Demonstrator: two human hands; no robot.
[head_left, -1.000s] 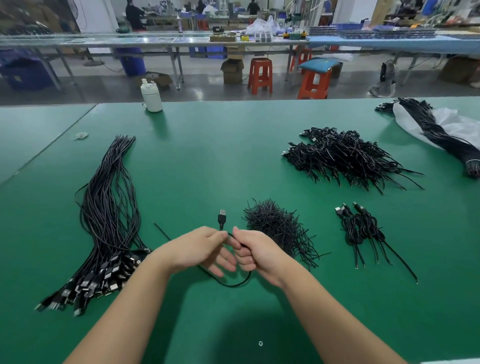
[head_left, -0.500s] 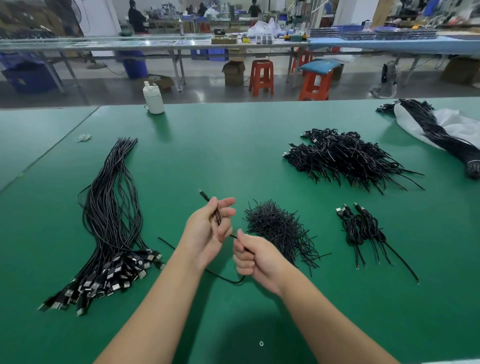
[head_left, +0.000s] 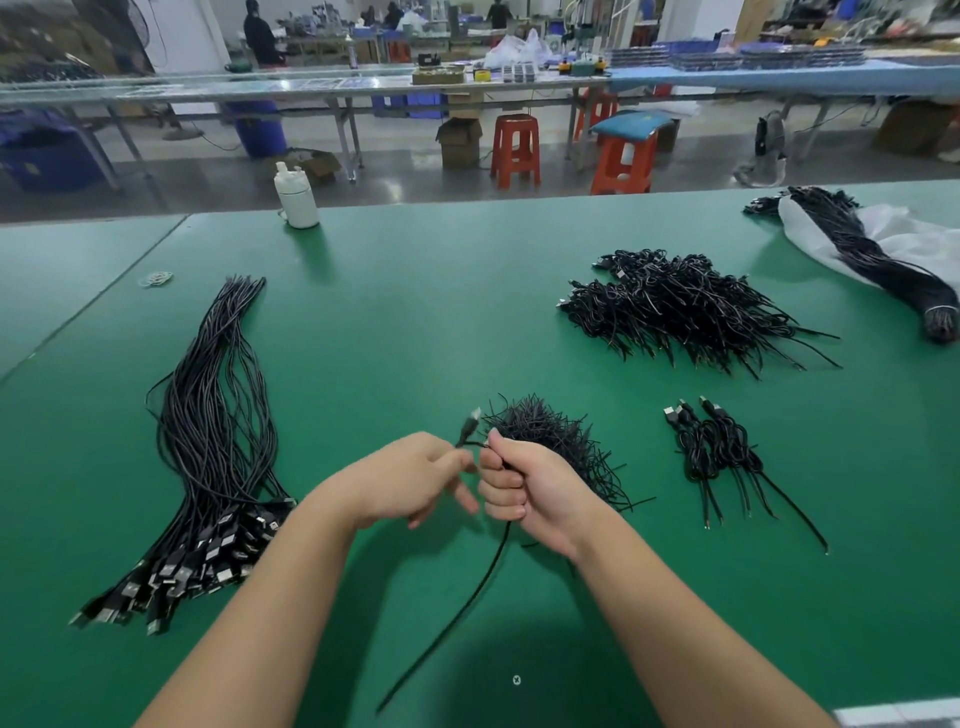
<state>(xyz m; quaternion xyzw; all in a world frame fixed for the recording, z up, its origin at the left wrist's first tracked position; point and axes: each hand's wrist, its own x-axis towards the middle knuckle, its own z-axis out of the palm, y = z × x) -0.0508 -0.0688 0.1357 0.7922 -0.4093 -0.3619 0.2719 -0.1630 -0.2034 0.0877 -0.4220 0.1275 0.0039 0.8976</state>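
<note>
Black thin USB cable (head_left: 491, 571): right hand (head_left: 535, 488) fists it, left hand (head_left: 410, 478) pinches it; the loose tail could slip and uncoil.

Matt black rubbery cable (head_left: 485, 577) with shiny metal plug (head_left: 474, 415); smooth green table (head_left: 415, 322)

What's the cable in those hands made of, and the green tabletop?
The cable looks sheathed in matte black rubber or plastic, bending freely; its plug has a shiny, metal-looking tip. The tabletop seems a green mat, perhaps rubber or vinyl, faintly glossy.
</note>
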